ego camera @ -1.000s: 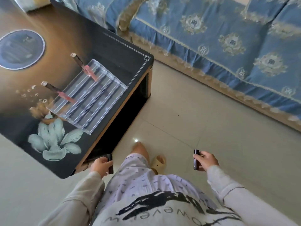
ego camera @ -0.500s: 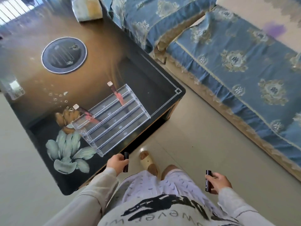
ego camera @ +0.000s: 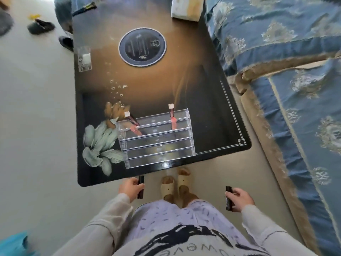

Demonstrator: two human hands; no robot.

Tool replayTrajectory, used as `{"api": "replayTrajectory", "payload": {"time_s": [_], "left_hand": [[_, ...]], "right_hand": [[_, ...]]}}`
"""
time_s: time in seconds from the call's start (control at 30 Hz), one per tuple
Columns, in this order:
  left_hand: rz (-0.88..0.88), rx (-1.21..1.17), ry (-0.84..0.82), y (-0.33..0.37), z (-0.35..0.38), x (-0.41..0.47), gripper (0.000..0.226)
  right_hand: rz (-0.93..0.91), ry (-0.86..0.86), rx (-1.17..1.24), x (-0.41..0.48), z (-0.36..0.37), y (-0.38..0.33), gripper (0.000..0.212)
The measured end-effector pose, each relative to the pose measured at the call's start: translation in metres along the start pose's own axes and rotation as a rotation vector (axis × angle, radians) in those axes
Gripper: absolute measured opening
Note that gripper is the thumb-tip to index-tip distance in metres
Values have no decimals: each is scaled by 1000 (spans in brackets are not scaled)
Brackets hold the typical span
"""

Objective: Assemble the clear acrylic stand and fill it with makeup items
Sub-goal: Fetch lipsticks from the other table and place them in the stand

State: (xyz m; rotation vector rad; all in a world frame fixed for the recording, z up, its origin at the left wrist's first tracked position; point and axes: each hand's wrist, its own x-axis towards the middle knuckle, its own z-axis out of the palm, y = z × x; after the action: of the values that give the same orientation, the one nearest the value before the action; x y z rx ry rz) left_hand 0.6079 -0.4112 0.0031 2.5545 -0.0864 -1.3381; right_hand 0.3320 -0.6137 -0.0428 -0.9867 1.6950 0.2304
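The clear acrylic stand [ego camera: 158, 145], with several stepped tiers, stands near the front edge of the dark table [ego camera: 212, 115]. Two pink lip gloss tubes with pale caps lean in its back tier, one at the left [ego camera: 132, 124] and one further right [ego camera: 172, 117]. My left hand [ego camera: 130, 187] is just in front of the table edge, closed around a black makeup tube [ego camera: 141, 187] held upright. My right hand [ego camera: 239, 199] is lower right over the floor, closed around a second black tube [ego camera: 228, 198]. Both hands are short of the stand.
A round dark disc [ego camera: 142, 47] lies at the table's middle back, a small clear box [ego camera: 84, 59] on its left edge and a pale box [ego camera: 186, 8] at the far end. A blue patterned sofa [ego camera: 295, 71] runs along the right. Slippers [ego camera: 40, 25] lie on the floor upper left.
The view has swung so the table now lies straight ahead with the stand facing me. Both hands keep their black tubes and have come closer to the table's front edge.
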Motion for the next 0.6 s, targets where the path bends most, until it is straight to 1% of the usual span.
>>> {"api": "replayTrajectory", "payload": {"time_s": [0.07, 0.17, 0.27, 0.4, 0.5, 0.53, 0.6], "left_hand": [[-43, -54, 1, -5, 6, -3, 21], [-82, -104, 12, -10, 14, -8, 17], [-102, -138, 29, -13, 22, -14, 10], [-124, -171, 26, -15, 25, -16, 11], [-135, -221, 32, -15, 20, -11, 23], [-134, -236, 38, -13, 17, -8, 24], [-125, -280, 54, -8, 9, -1, 17]], "right_hand": [[-42, -33, -73, 10, -1, -21, 37], [-92, -53, -203, 19, 2, -45, 35], [-129, -94, -261, 23, 7, -58, 35], [-160, -125, -331, 27, 13, -70, 34], [-158, -126, -351, 26, 20, -80, 31], [-163, -127, -359, 24, 23, -84, 30], [-179, -132, -366, 19, 32, -93, 27]]}}
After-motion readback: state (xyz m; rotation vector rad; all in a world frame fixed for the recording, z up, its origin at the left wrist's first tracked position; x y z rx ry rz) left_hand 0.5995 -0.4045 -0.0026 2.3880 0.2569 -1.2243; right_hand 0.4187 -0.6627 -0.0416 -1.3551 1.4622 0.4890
